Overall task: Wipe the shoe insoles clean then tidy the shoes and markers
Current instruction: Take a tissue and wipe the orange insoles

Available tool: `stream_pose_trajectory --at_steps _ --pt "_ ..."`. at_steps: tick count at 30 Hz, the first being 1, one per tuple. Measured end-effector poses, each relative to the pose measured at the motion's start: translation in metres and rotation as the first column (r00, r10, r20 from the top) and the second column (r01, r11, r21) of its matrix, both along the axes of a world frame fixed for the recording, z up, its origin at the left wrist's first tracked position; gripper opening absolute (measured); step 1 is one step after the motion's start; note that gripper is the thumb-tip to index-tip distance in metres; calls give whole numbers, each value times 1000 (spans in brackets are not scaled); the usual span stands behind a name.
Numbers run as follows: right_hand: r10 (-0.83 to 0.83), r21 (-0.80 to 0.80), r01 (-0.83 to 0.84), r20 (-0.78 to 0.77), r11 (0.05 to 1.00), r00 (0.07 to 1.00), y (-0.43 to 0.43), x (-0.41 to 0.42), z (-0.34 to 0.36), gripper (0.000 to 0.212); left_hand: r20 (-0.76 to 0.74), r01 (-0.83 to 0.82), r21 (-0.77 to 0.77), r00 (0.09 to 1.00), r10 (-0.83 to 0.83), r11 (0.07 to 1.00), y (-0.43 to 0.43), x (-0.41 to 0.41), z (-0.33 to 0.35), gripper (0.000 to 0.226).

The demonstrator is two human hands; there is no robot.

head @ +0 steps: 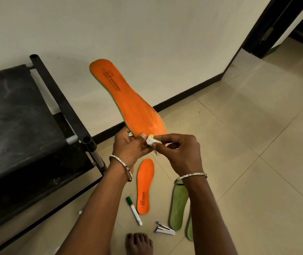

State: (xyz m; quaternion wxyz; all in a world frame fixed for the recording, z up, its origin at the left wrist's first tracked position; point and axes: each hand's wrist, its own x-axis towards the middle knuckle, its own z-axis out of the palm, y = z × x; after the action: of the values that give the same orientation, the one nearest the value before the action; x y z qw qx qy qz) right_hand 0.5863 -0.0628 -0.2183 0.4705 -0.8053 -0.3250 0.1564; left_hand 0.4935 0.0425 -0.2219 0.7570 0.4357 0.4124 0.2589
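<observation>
My left hand (128, 148) grips the toe end of a long orange insole (126, 100) and holds it up, heel pointing away toward the wall. My right hand (180, 153) pinches a small white wad of tissue (151, 142) against that insole's near edge, beside my left thumb. A second orange insole (144, 186) lies on the tiled floor below my hands. Next to it lies a green-capped white marker (134, 210). Two green insoles (178, 207) lie on the floor at the right, partly hidden by my right forearm.
A black bench with a metal frame (18, 126) fills the left side. A small stapler (165, 230) lies on the floor near my bare foot (138, 243). The white wall with a dark skirting (183, 92) runs behind; a doorway (285, 26) opens at top right.
</observation>
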Motion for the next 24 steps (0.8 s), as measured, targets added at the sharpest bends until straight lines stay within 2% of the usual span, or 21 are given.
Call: stream_pose_trajectory --at_steps 4,6,11,15,20,24 --pt "-227 -49 232 89 972 970 -1 4 -8 14 7 17 -5 1000 -17 1000 -2 2 -1 39" --pt "-203 -56 209 90 976 975 -2 4 -8 14 -14 14 15 1000 -14 1000 -2 2 -1 38" --pt "89 22 -89 0 996 996 2 -5 3 15 -66 -19 57 998 23 998 3 1 -8 24" --pt "-50 -11 50 54 999 997 6 -4 -5 10 -61 -12 62 998 16 998 -2 3 -6 20" --pt "-253 -64 258 85 964 964 0 5 -14 11 -24 0 16 1000 0 1000 -2 4 -3 40" --pt "-159 -22 159 10 987 987 4 1 -13 8 -31 -5 27 999 6 1000 0 3 -6 38"
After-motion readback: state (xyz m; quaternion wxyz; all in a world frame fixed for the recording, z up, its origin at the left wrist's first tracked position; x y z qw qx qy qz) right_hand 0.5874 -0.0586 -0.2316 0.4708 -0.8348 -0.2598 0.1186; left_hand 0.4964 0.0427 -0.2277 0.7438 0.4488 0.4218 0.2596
